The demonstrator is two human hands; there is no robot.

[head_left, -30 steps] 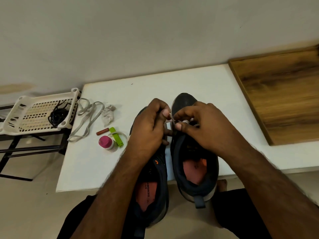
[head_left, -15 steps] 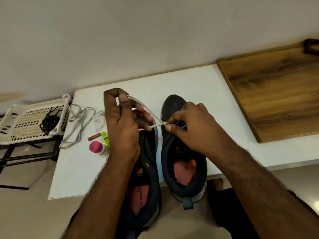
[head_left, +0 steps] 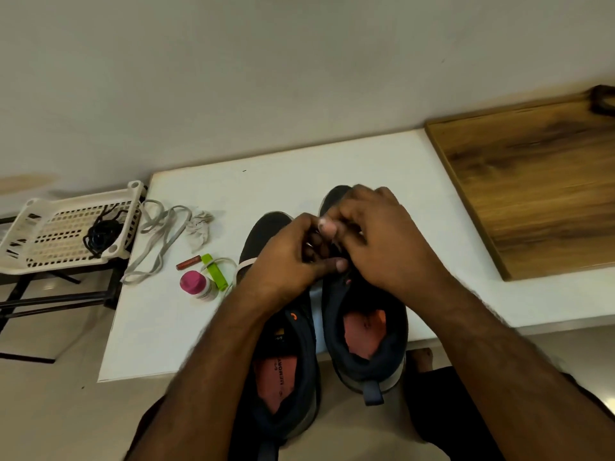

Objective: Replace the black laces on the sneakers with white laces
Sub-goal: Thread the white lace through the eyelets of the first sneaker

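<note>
Two dark sneakers with orange insoles stand side by side on the white table [head_left: 283, 188], the left sneaker [head_left: 286, 361] and the right sneaker [head_left: 366, 331]. My left hand [head_left: 289, 257] and my right hand [head_left: 376, 241] meet over the right sneaker's eyelets, fingers curled and pinching a white lace [head_left: 244, 265]. A loop of that lace shows left of my left wrist. The lace ends and the eyelets are hidden by my fingers. A second white lace [head_left: 159, 241] lies loose at the table's left edge. Black laces [head_left: 100, 236] sit bundled in a white basket [head_left: 36, 227].
A pink-capped bottle [head_left: 194, 284], a green clip [head_left: 214, 272], a small red stick [head_left: 188, 262] and a crumpled paper scrap [head_left: 199, 227] lie left of the sneakers. A wooden board [head_left: 532, 188] covers the table's right side. The basket rests on a black frame.
My left hand, which had pulled the white lace up and to the left, has come back down to the right sneaker beside my right hand. The taut lace span is gone from view.
</note>
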